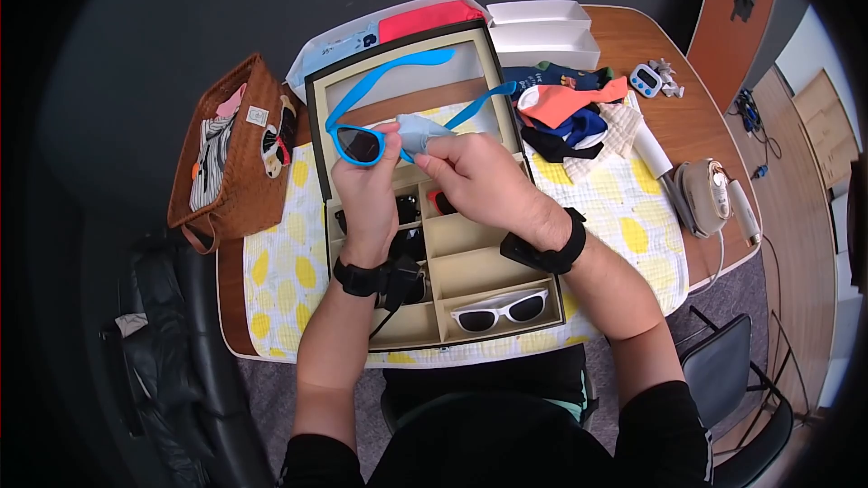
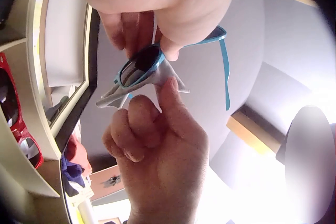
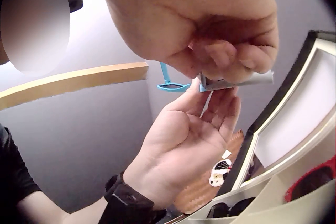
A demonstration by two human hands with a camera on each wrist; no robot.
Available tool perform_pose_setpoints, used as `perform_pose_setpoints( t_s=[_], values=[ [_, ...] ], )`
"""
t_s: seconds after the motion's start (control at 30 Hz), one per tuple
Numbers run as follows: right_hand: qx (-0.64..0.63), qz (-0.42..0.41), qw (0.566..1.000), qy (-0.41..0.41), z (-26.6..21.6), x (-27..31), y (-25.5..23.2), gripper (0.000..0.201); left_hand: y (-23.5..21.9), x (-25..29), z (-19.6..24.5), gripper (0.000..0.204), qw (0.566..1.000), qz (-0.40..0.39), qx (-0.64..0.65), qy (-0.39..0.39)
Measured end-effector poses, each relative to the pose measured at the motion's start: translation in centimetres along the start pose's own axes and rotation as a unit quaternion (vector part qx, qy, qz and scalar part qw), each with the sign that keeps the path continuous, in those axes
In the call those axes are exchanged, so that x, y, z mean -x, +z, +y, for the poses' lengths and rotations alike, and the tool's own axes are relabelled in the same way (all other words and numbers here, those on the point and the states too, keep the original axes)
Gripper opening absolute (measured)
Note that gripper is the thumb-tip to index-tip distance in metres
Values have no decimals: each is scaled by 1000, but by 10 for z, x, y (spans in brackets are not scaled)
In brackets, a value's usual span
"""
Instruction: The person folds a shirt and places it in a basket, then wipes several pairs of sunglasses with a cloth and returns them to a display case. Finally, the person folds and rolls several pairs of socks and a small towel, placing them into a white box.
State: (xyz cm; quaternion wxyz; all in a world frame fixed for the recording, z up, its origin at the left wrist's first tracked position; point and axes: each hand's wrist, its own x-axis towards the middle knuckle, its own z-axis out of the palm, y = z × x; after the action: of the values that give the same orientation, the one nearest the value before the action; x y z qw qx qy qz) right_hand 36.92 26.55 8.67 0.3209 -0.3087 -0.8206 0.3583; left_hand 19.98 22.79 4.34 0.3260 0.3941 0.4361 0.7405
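Observation:
Blue-framed sunglasses (image 1: 359, 145) with dark lenses are held up over an open display case (image 1: 318, 136), temples unfolded and pointing away. My left hand (image 1: 366, 199) pinches the frame near its middle. With thumb and curled fingers, my right hand (image 1: 484, 183) pinches a light grey cloth (image 1: 418, 129) folded over the other lens. In the left wrist view, the cloth (image 2: 167, 73) lies along the lower rim of that lens, under the right thumb. The right wrist view shows the left palm (image 3: 181, 124) turned up beneath the glasses, while the right hand covers much of the cloth.
White sunglasses (image 1: 500, 311) lie in a front compartment of the case; red ones (image 1: 441, 202) and several dark pairs sit in others. A wicker basket (image 1: 237, 158) of clothes stands left. Socks (image 1: 574, 113), a timer (image 1: 646, 80) and a beige corded device (image 1: 703, 196) lie right.

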Motion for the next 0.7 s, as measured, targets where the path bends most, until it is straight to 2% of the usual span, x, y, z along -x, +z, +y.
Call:
perform_pose_setpoints(
  t_s=[0.03,0.1,0.2,0.33,0.4,0.43,0.47,0.53,0.67,0.7],
  values=[
    [1,1,1000,0,1,1,1,27,0,-1,0,16,1000,-1,1,0],
    [88,61,994,-5,6,2,5,27,0,-2,0,15,1000,-2,8,17],
    [116,32,993,19,3,3,4,26,3,1,5,14,1000,4,23,13],
    [89,12,996,4,-4,3,-8,26,-4,-5,0,14,1000,-3,7,20],
    [37,60,994,83,-4,-1,-22,25,-4,-5,4,14,1000,27,-13,3],
    [79,95,987,100,-1,-3,-29,27,-3,-4,6,16,999,48,-3,-12],
    [110,133,982,79,9,-4,-35,28,-3,-5,5,18,997,68,19,-19],
    [152,168,970,87,20,-6,-48,26,-2,-5,6,19,996,85,31,-24],
    [205,186,960,49,21,-6,-64,25,-2,-3,4,19,997,73,25,-6],
    [214,189,958,-16,21,-6,-64,24,-1,-3,4,19,997,72,26,-5]
  ],
)
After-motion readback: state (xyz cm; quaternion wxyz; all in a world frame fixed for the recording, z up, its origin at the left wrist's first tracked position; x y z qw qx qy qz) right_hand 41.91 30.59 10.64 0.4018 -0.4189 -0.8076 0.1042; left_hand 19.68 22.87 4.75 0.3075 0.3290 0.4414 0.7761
